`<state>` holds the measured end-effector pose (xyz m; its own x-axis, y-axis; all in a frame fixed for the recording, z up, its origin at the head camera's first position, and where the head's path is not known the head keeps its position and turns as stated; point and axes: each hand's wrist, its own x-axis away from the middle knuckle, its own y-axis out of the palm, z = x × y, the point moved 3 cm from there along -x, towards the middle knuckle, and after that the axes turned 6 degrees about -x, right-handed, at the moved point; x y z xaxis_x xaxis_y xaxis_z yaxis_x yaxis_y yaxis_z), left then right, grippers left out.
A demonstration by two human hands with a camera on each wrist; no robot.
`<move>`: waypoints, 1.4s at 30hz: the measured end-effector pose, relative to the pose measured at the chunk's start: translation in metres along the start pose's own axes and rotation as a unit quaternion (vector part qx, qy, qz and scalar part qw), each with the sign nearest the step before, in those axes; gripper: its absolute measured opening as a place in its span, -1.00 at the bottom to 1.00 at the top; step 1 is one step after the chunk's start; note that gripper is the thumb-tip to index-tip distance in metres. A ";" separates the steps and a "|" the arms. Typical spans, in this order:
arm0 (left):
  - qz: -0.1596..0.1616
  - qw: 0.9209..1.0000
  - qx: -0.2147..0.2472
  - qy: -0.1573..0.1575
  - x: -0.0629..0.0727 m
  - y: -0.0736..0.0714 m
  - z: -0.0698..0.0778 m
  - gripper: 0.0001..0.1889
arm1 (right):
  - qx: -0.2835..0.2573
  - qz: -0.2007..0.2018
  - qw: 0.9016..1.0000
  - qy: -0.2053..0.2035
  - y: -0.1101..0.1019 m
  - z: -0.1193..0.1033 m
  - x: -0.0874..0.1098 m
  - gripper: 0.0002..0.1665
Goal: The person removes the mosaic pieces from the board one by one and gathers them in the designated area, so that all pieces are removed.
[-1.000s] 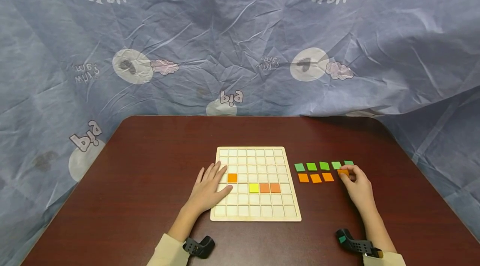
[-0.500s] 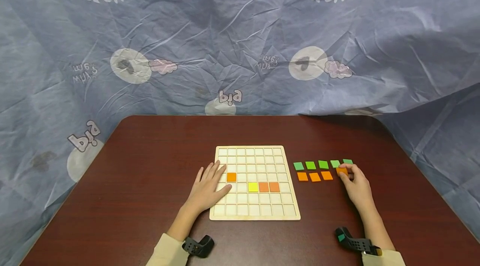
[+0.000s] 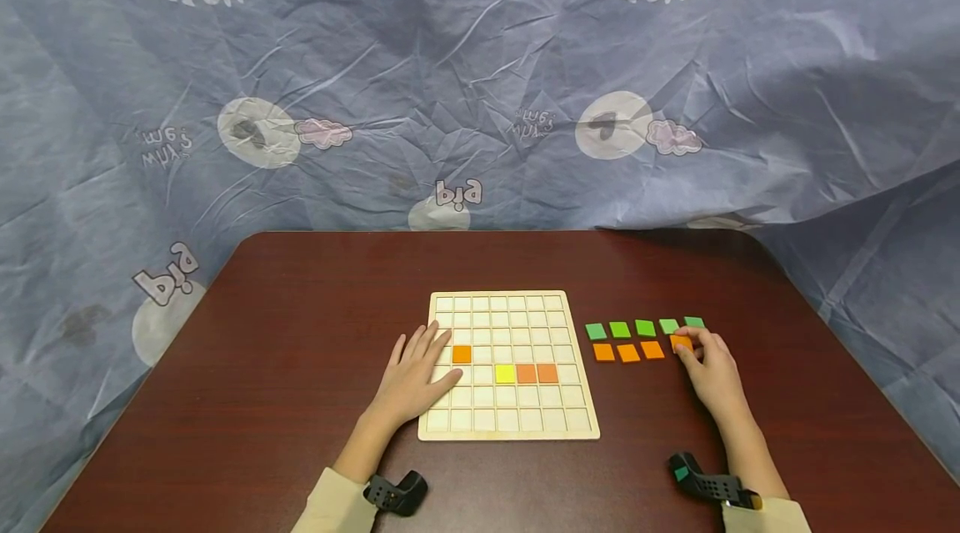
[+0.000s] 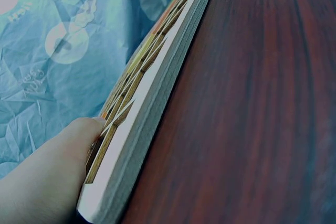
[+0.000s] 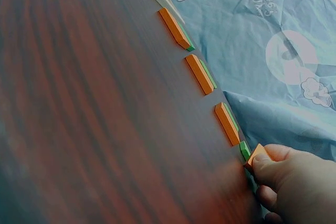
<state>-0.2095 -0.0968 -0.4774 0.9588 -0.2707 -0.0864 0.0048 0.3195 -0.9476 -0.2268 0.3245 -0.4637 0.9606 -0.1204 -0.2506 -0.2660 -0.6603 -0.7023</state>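
Observation:
My left hand [image 3: 411,376] lies flat with fingers spread over the left edge of a pale wooden grid board [image 3: 510,423]. In the left wrist view its thumb rests on the board's rim [image 4: 152,93]. Between thumb and fingertips my right hand [image 3: 714,370] pinches an orange square tile [image 3: 680,343], which looks tilted in the right wrist view, one edge near the table. On the board sit an orange tile [image 3: 461,354], a yellow tile [image 3: 505,374] and two salmon-orange tiles [image 3: 537,373].
Right of the board lies a row of several green tiles [image 3: 619,329]. In front of it is a row of orange tiles [image 3: 627,353], ending beside my right hand. The dark wooden table [image 3: 300,299] meets a grey-blue printed cloth [image 3: 420,82] behind.
The head view has shifted slightly, moving everything in it a little up and left. Both hands keep their places, the right still pinching the orange tile.

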 end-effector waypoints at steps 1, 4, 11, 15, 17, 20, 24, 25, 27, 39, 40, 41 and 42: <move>0.000 1.000 -0.001 0.000 0.000 0.000 0.000 -0.29 | 0.003 0.001 1.000 -0.002 0.000 0.000 0.000 -0.72; -0.001 1.000 -0.003 -0.002 0.000 0.000 0.000 -0.29 | 0.007 0.000 1.000 -0.004 0.000 0.000 0.000 -0.72; 0.007 1.000 -0.007 -0.001 0.000 0.001 -0.001 -0.28 | 0.005 -0.010 1.000 0.004 0.000 0.001 0.000 -0.69; 0.007 1.000 -0.007 -0.001 0.000 0.002 -0.002 -0.28 | 0.010 -0.012 1.000 0.006 0.001 0.002 0.000 -0.69; 0.005 1.000 -0.008 -0.002 0.000 0.002 -0.002 -0.28 | 0.011 -0.012 1.000 0.007 0.001 0.002 0.001 -0.69; 0.005 1.000 -0.010 -0.003 0.001 0.002 -0.002 -0.28 | 0.011 -0.013 1.000 0.005 0.002 0.003 0.001 -0.69; 0.004 1.000 -0.011 -0.002 0.001 0.002 -0.002 -0.28 | 0.012 -0.014 1.000 0.006 0.002 0.004 0.002 -0.69; 0.005 1.000 -0.011 -0.002 0.001 0.002 -0.002 -0.28 | 0.013 -0.014 1.000 0.006 0.003 0.004 0.002 -0.69; 0.007 1.000 -0.011 -0.001 0.001 0.002 -0.002 -0.28 | 0.015 -0.012 1.000 0.003 0.003 0.004 0.002 -0.69; 0.010 1.000 -0.008 0.001 0.001 0.001 -0.001 -0.28 | 0.011 -0.012 1.000 0.000 0.002 0.003 0.002 -0.63; 0.010 1.000 -0.008 0.001 0.001 0.001 -0.001 -0.28 | 0.009 -0.012 1.000 0.002 0.002 0.003 0.002 -0.63; 0.011 1.000 -0.008 0.001 0.001 0.001 -0.001 -0.28 | 0.008 -0.012 1.000 0.003 0.002 0.003 0.002 -0.63; 0.010 1.000 -0.009 0.001 0.000 0.001 -0.001 -0.28 | 0.008 -0.011 1.000 0.004 0.002 0.003 0.002 -0.62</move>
<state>-0.2094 -0.0973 -0.4788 0.9580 -0.2660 -0.1068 -0.0200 0.3096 -0.9507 -0.2259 0.3256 -0.4675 0.9671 -0.1114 -0.2289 -0.2450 -0.6513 -0.7182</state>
